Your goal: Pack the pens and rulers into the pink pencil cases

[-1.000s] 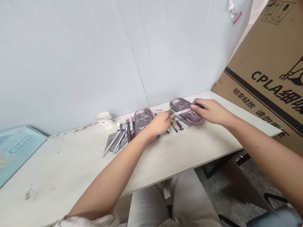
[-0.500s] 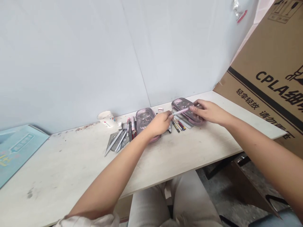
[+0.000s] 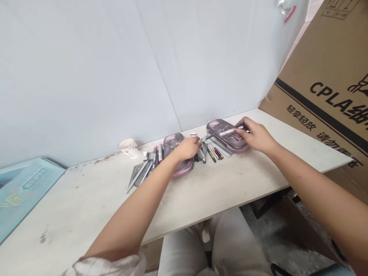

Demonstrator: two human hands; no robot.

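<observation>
My right hand (image 3: 253, 132) pinches a pale pinkish-white pen (image 3: 228, 132) above the right-hand pencil case (image 3: 218, 125), a closed dark case with pink trim. My left hand (image 3: 188, 147) is closed over the edge of the left-hand pencil case (image 3: 172, 140), which looks alike. From its fingertips a thin dark pen-like piece (image 3: 209, 137) points right, apart from the pale pen. Between the cases lie several short pencils or pens (image 3: 215, 153) and clear rulers (image 3: 221, 145). A small pinkish-white block (image 3: 193, 134) lies behind my left hand.
Left of the cases are several markers (image 3: 160, 152) and grey set squares or rulers (image 3: 139, 174). A paper cup (image 3: 129, 148) stands by the wall. A light blue box (image 3: 25, 195) lies at the left, a large cardboard box (image 3: 322, 99) stands right. The table's front edge (image 3: 218, 214) is near my lap.
My hands, which both held the pale pen, have moved apart. The left has drawn back leftward with the thin dark piece, while the right keeps the pale pen.
</observation>
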